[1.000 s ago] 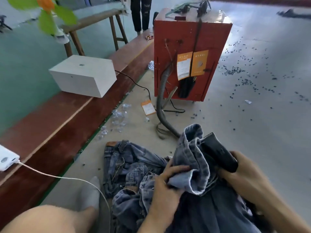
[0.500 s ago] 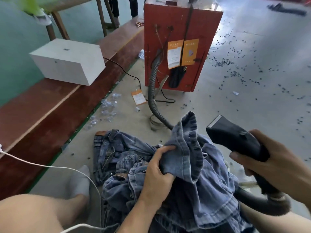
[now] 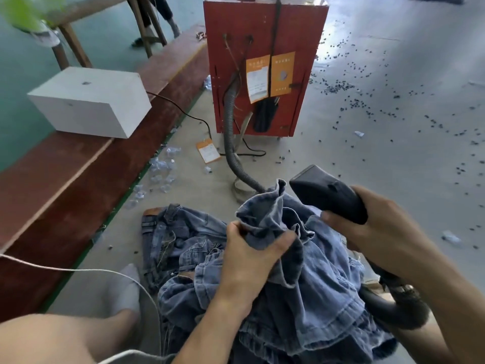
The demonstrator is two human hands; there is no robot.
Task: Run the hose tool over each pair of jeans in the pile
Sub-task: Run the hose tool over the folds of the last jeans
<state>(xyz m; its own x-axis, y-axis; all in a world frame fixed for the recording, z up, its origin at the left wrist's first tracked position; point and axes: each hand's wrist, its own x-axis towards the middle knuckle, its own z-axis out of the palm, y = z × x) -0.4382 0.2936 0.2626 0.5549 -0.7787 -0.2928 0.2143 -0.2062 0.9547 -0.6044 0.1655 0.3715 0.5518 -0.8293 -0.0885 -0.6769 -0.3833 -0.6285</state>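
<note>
The left hand (image 3: 249,256) pinches a bunched fold of jeans (image 3: 267,219) up off the floor pile, presenting it to the hose tool (image 3: 328,195), which the right hand's (image 3: 380,232) fingers wrap, nozzle just above.

Your jeans pile (image 3: 301,298) hides part of the grey hose (image 3: 233,143) and runs off the bottom edge. The top edge cuts off the red box (image 3: 265,48). The words on its orange labels (image 3: 270,74) are too small to read. A blurry green thing (image 3: 23,11) sits top left.
</note>
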